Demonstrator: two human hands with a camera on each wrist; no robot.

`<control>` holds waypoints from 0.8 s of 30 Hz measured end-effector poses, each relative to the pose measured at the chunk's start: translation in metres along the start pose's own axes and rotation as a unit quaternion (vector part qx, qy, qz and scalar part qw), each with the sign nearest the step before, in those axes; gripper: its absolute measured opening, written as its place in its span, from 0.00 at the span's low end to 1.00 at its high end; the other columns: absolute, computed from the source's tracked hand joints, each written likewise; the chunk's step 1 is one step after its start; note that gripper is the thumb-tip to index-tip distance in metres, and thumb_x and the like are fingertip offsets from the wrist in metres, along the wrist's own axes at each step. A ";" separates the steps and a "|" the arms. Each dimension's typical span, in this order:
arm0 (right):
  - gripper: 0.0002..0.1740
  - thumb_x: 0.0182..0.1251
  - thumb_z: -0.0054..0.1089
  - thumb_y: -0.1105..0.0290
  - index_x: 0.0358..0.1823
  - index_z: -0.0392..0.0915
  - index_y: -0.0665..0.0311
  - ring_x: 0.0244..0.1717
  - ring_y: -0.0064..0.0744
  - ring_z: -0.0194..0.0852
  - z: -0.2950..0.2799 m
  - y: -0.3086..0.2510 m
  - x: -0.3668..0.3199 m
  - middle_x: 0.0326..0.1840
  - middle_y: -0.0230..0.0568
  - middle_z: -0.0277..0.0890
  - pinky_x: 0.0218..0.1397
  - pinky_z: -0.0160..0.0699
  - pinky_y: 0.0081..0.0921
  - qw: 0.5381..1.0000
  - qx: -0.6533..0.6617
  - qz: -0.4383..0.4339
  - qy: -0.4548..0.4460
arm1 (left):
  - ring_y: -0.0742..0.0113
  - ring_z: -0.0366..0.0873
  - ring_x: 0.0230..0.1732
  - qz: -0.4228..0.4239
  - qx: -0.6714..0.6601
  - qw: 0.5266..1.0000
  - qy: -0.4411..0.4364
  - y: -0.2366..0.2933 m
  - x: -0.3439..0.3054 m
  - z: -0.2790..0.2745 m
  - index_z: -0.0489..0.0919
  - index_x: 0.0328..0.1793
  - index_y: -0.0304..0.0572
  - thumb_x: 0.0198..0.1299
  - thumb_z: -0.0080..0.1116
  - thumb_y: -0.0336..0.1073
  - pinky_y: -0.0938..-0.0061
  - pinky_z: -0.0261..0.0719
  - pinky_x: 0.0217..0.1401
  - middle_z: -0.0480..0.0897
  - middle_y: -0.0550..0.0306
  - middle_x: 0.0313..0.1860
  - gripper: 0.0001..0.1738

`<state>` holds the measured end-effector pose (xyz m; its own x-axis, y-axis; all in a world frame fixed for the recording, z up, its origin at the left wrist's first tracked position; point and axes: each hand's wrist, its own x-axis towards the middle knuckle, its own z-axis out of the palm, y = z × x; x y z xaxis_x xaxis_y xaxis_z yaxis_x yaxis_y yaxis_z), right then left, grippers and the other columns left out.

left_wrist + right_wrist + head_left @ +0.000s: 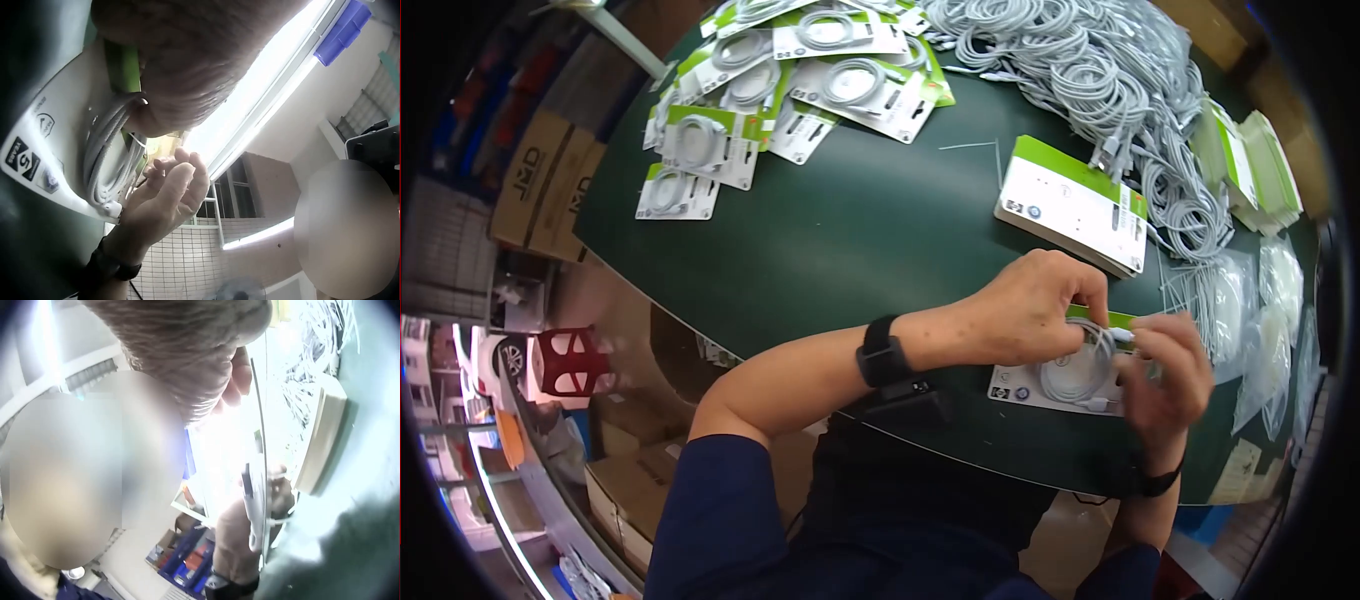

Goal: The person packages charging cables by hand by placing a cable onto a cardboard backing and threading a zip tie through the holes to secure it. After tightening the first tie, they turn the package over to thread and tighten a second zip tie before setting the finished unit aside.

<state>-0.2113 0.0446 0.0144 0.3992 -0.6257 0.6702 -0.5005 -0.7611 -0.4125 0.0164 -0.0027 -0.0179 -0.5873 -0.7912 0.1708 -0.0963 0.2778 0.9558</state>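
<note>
A white and green backing card (pixel 1018 388) with a coiled white cable (pixel 1068 382) on its front is tilted up at the near table edge. My left hand (pixel 1030 310) grips the card's upper side, thumb by the coil and fingers partly hidden behind it. The right wrist view shows the card edge-on, with a thin white tie (pixel 279 522) sticking out from its back. Beside the card's right side is my right hand (pixel 1170 380), blurred in the head view. Its fingers look loosely bent in the left wrist view, with nothing visible between them.
Just beyond the hands lies a stack of blank cards (pixel 1070 205). Loose coiled cables (pixel 1090 85) are heaped at the back right, near more cards (pixel 1250 170). Carded cables (pixel 855 85) overlap at the back left. Thin ties (pixel 1192 292) and plastic bags (pixel 1270 330) lie right.
</note>
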 end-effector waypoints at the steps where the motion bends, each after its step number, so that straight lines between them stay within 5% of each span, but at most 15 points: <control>1: 0.11 0.70 0.71 0.78 0.52 0.84 0.66 0.32 0.28 0.76 -0.009 0.006 -0.005 0.45 0.39 0.85 0.31 0.73 0.25 0.999 -0.007 0.030 0.027 | 0.64 0.87 0.40 -0.004 0.006 1.000 0.007 -0.003 0.002 0.001 0.88 0.44 0.32 0.53 0.64 0.25 0.72 0.83 0.50 0.89 0.47 0.36 0.11; 2: 0.11 0.70 0.71 0.78 0.52 0.84 0.66 0.32 0.28 0.76 -0.017 0.016 -0.013 0.45 0.39 0.85 0.31 0.73 0.25 0.999 0.000 0.027 0.027 | 0.59 0.87 0.40 0.019 -0.038 0.999 0.020 -0.006 0.004 0.003 0.88 0.43 0.34 0.51 0.64 0.24 0.70 0.83 0.49 0.89 0.46 0.36 0.12; 4: 0.12 0.79 0.68 0.69 0.53 0.81 0.70 0.39 0.25 0.77 -0.030 0.033 -0.025 0.50 0.39 0.83 0.40 0.74 0.21 0.935 0.079 0.279 0.204 | 0.49 0.88 0.40 0.070 -0.128 0.988 0.041 -0.010 0.006 0.004 0.89 0.40 0.36 0.47 0.64 0.23 0.64 0.84 0.46 0.88 0.43 0.36 0.12; 6: 0.13 0.79 0.68 0.67 0.53 0.81 0.70 0.40 0.23 0.78 -0.030 0.042 -0.024 0.51 0.40 0.83 0.40 0.76 0.19 0.908 0.162 0.351 0.163 | 0.54 0.88 0.40 0.078 -0.127 0.988 0.036 -0.007 0.004 0.003 0.89 0.42 0.36 0.49 0.64 0.22 0.66 0.84 0.47 0.88 0.46 0.37 0.12; 8: 0.15 0.80 0.68 0.64 0.53 0.80 0.71 0.42 0.20 0.81 -0.027 0.048 -0.022 0.54 0.42 0.83 0.41 0.78 0.16 0.817 0.313 0.479 0.075 | 0.65 0.87 0.40 0.096 -0.130 0.987 0.023 -0.002 0.004 0.002 0.88 0.44 0.37 0.52 0.64 0.20 0.71 0.83 0.48 0.89 0.50 0.40 0.13; 9: 0.15 0.80 0.68 0.64 0.53 0.80 0.71 0.42 0.20 0.81 -0.023 0.043 -0.022 0.54 0.42 0.83 0.41 0.78 0.16 0.817 0.313 0.478 0.074 | 0.65 0.87 0.40 0.097 -0.129 0.987 0.024 0.001 0.003 0.002 0.88 0.44 0.37 0.52 0.64 0.20 0.71 0.83 0.48 0.89 0.50 0.40 0.13; 12: 0.07 0.79 0.66 0.72 0.50 0.82 0.67 0.40 0.19 0.86 -0.006 0.018 -0.024 0.46 0.40 0.88 0.38 0.84 0.16 0.691 0.518 0.504 -0.026 | 0.59 0.88 0.41 0.147 -0.048 0.988 0.026 0.010 -0.002 0.003 0.88 0.42 0.41 0.49 0.66 0.21 0.68 0.85 0.46 0.88 0.53 0.39 0.13; 17: 0.05 0.78 0.67 0.71 0.46 0.83 0.65 0.40 0.21 0.89 0.004 0.032 -0.028 0.41 0.37 0.89 0.39 0.85 0.17 0.722 0.507 0.448 -0.141 | 0.52 0.88 0.40 0.222 0.056 0.973 0.030 0.013 -0.008 0.009 0.87 0.40 0.46 0.46 0.68 0.22 0.62 0.86 0.42 0.86 0.57 0.39 0.14; 24: 0.06 0.77 0.68 0.71 0.40 0.80 0.62 0.36 0.19 0.86 0.008 0.023 -0.017 0.37 0.34 0.87 0.38 0.84 0.17 0.650 0.550 0.507 -0.137 | 0.50 0.86 0.39 0.263 0.112 0.957 0.038 0.009 -0.008 0.011 0.84 0.41 0.49 0.44 0.69 0.23 0.58 0.84 0.37 0.83 0.59 0.39 0.17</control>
<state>-0.2240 0.0363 -0.0116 0.4898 -0.7930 -0.3622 0.1788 0.4980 -0.8485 0.0112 0.0119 -0.0137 -0.5425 -0.5441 0.6400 0.0229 0.7520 0.6588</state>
